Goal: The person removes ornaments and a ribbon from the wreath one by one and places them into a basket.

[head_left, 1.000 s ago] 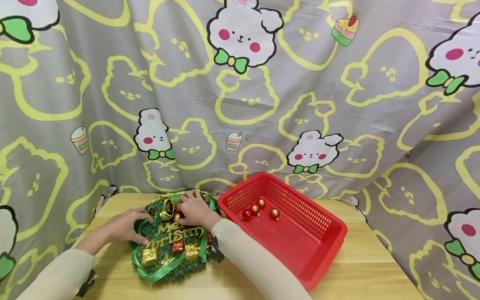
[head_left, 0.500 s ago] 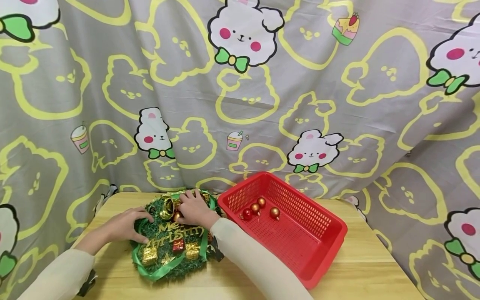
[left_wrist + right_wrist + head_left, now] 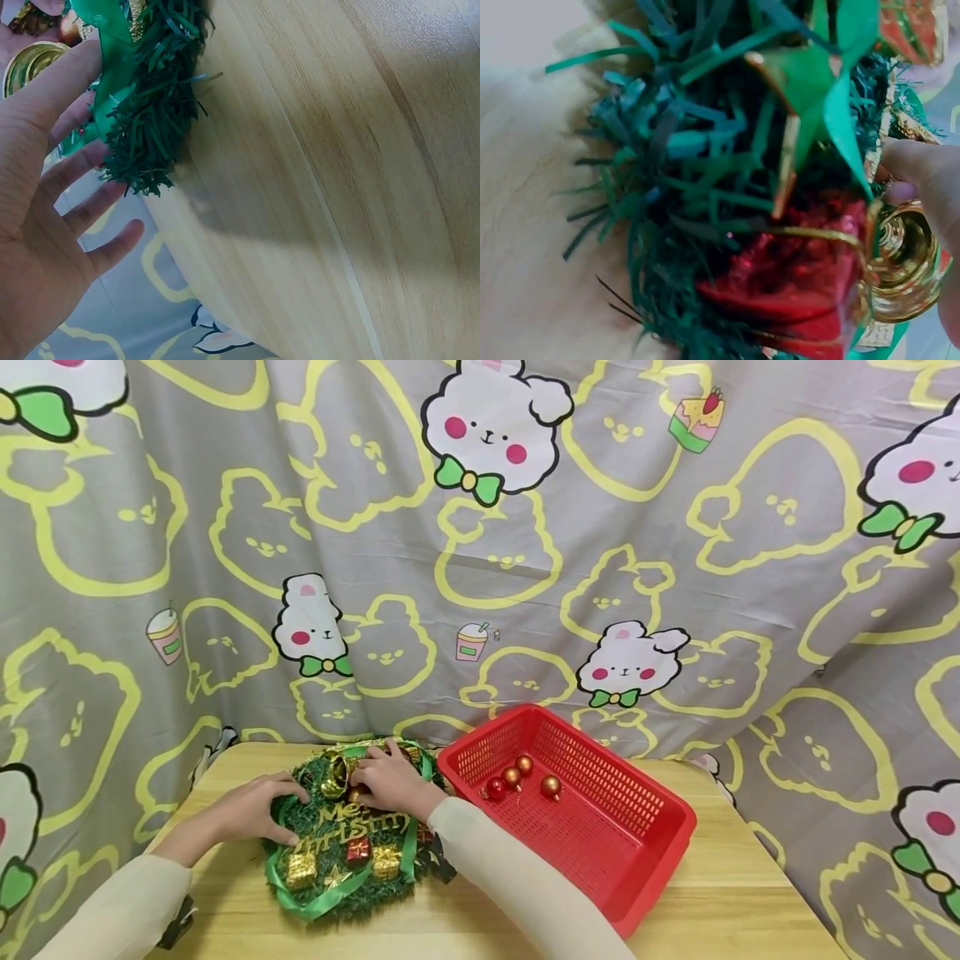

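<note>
A green tinsel wreath [image 3: 341,906] lies on the left of the table. It carries gold "Merry Christmas" lettering [image 3: 337,837], green ribbon [image 3: 318,903], small gift boxes [image 3: 358,850] and a gold bell [image 3: 907,259]. My left hand [image 3: 251,808] rests at the wreath's left edge, thumb and fingers spread and only loosely bent. At the upper middle, my right hand [image 3: 393,782] curls its fingers over a gold bauble [image 3: 358,795] beside the bell. Most of that bauble is hidden under the hand. A red gift box [image 3: 795,281] looms large in the right wrist view.
Right of the wreath stands a red plastic basket [image 3: 645,860], its left corner close to the right forearm. Inside it lie a red bauble [image 3: 495,788] and several gold baubles [image 3: 551,787]. Behind the wooden table [image 3: 720,893] hangs a patterned grey curtain [image 3: 517,610].
The right hand's thumb and fingers have shifted slightly over the gold bauble, covering a bit more of it. The left hand, wreath and basket keep their places; the view has shifted slightly.
</note>
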{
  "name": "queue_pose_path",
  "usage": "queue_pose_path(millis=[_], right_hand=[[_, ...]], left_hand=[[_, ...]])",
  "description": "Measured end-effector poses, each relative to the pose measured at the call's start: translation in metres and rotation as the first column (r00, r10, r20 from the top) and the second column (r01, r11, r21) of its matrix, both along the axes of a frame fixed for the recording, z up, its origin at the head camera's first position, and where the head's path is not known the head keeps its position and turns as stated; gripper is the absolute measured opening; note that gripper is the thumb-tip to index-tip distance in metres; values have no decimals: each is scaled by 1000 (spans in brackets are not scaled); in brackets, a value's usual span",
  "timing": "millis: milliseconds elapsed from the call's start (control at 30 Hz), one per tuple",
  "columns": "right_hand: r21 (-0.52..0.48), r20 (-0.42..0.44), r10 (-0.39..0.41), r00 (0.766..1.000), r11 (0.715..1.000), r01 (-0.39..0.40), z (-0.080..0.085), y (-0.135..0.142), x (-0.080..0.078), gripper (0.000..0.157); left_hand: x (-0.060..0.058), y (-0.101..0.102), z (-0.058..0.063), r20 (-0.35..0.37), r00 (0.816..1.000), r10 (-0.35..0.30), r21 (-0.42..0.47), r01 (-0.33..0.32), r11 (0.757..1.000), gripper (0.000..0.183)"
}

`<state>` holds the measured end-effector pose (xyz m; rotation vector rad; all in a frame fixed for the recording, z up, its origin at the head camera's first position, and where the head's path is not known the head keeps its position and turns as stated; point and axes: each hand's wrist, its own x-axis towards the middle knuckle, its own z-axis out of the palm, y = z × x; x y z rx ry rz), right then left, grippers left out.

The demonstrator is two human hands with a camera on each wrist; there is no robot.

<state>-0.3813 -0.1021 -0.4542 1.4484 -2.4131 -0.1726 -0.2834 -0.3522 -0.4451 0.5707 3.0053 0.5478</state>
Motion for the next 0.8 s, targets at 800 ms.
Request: queue_pose_path(millis=[800], right_hand=[[240, -5, -33, 999, 970, 33, 5, -5, -2, 48]], left_hand=[[-3, -2, -4, 12, 1000, 11, -3, -11, 1000, 61]])
